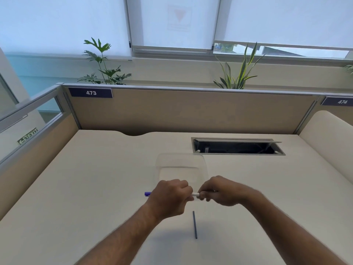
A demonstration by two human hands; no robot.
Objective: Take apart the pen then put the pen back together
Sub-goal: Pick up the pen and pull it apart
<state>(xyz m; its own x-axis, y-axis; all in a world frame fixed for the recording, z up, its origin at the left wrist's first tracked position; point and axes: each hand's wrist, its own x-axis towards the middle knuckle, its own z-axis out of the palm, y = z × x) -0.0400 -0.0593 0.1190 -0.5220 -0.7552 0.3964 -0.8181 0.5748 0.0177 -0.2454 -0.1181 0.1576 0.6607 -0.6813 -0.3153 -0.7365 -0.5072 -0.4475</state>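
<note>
I hold a white pen barrel (195,194) level above the desk, between both hands. My left hand (170,196) is closed around its left part, and a purple end (147,193) sticks out past that fist. My right hand (219,191) pinches the barrel's right end with its fingertips; what sits under those fingers is hidden. A thin dark refill rod (194,224) lies loose on the cream desk (95,188), just below my hands, pointing toward me.
A clear plastic container (181,165) stands right behind my hands. Farther back on the right is an open cable hatch (236,148) in the desk. Beige partition walls (191,111) close off the back and both sides.
</note>
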